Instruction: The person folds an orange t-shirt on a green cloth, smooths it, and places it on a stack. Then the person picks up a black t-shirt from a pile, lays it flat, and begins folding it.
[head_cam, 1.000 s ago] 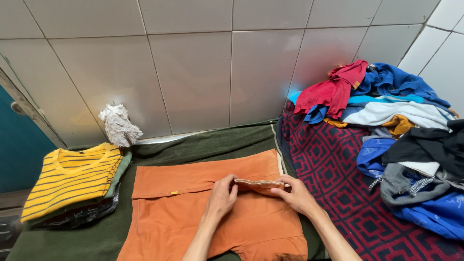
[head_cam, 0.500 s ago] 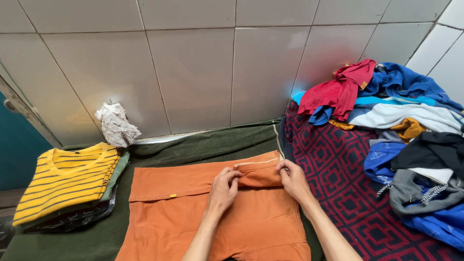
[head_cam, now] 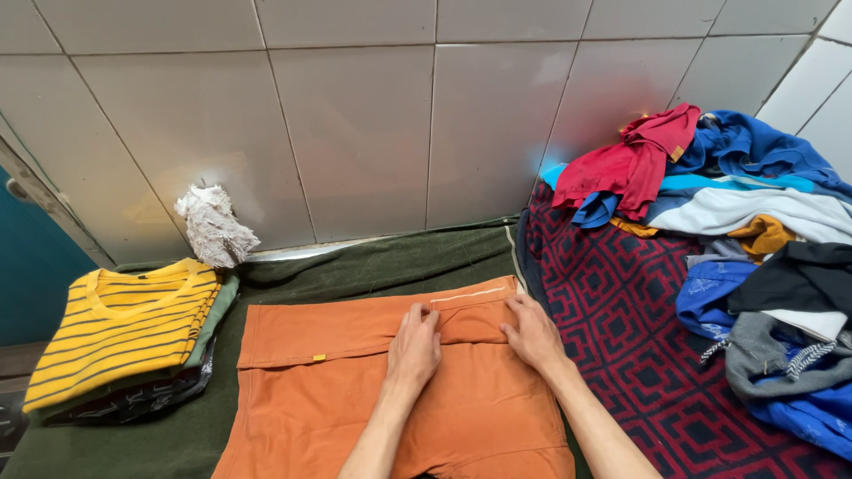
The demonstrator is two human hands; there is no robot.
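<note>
Right now both of your hands lie flat on the orange garment [head_cam: 355, 390], which is spread across the lower centre of the frame on a dark green blanket [head_cam: 373, 262]. Your left hand [head_cam: 414, 348] rests palm down with its fingers together and stretched out, their tips on the folded-over band near the garment's upper edge. Your right hand [head_cam: 532, 333] sits just to the right of it, fingers likewise extended and pressing the same fold close to the garment's upper right corner; neither hand grips anything. At the left edge of the frame a folded yellow striped shirt [head_cam: 120, 324] tops a small stack of folded clothes. A crumpled white rag [head_cam: 211, 226] lies against the tiled wall [head_cam: 355, 133] just above that stack. On the right, a loose heap of clothes [head_cam: 745, 231] in red, blue, white, black and grey sits on a red and dark patterned cloth [head_cam: 621, 319].
</note>
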